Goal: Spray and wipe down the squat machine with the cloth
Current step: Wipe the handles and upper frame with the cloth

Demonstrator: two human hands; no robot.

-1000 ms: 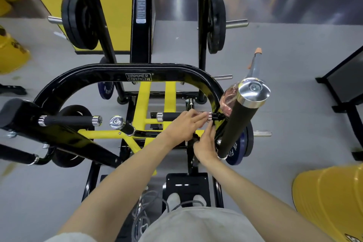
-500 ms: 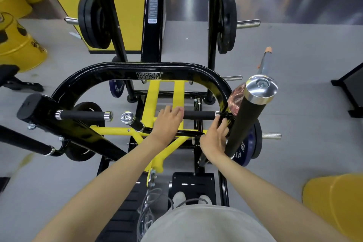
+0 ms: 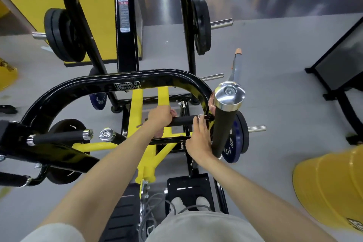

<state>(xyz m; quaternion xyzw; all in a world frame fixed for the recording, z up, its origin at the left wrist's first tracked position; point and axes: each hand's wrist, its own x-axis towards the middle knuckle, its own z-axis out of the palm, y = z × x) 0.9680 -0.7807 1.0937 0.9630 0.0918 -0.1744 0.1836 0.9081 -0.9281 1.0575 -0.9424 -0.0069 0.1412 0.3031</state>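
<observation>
The black and yellow squat machine (image 3: 127,86) fills the view below me. My left hand (image 3: 160,117) curls round its short horizontal black handle (image 3: 184,120). Bits of a pink cloth (image 3: 159,134) show under the palm and fingers. My right hand (image 3: 198,139) lies with straight fingers against the chrome end of that handle, beside the upright padded handle (image 3: 224,129). A pink spray bottle (image 3: 211,102) with a grey trigger and an orange tip sits on the frame behind the upright handle, mostly hidden.
Black weight plates (image 3: 62,35) hang on pegs on both sides of the rear frame, and blue plates (image 3: 234,139) hang low at the right. Yellow barrels (image 3: 332,188) stand at the right and far left. A black stand (image 3: 339,65) is at the right. My feet rest on the footplate (image 3: 188,186).
My left hand has slid left along the horizontal handle, from its right end to its left part. My right hand stayed at the handle's right end, and its fingers straightened.
</observation>
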